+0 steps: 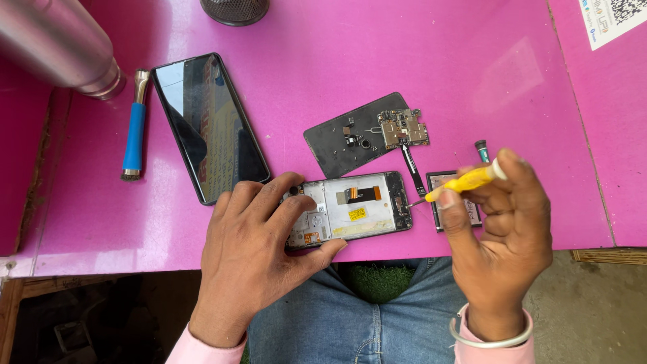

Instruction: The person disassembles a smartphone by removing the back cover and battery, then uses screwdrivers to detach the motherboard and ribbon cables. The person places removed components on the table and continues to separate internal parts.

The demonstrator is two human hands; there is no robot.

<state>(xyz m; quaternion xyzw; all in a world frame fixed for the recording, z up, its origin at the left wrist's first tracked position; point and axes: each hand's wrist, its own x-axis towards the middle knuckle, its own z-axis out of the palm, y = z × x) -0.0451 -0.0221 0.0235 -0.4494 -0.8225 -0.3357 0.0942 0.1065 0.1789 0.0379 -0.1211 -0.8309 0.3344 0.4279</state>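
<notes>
Pink table (418,47), seen from above; person's denim-clad knees at 6 o'clock below its near edge. Opened phone frame (357,209) lies flat near the table's front edge, just below centre, its inner plates, an orange flex strip and a yellow sticker exposed. Left hand (259,249) presses down on the frame's 9 o'clock end, fingers spread over the top edge, thumb along the near edge; palm down, pinning rather than gripping. Right hand (502,229) sits at 3 o'clock of the frame, fingers curled tight round a yellow-handled screwdriver (465,182), its metal tip touching the frame's 3 o'clock end. A metal bangle circles the right wrist. Under that hand, a small dark flat part (438,180), mostly covered. At 12 o'clock of the frame: a dark back cover (333,145) lying inside-up, with a circuit board (402,128) resting on its 3 o'clock side and a black ribbon trailing toward the frame. At 10 o'clock, a whole black phone (209,125), screen up, reflecting. Further toward 9 o'clock, a blue-handled brush tool (135,128). Steel bottle (57,44) at the far 10 o'clock corner.
</notes>
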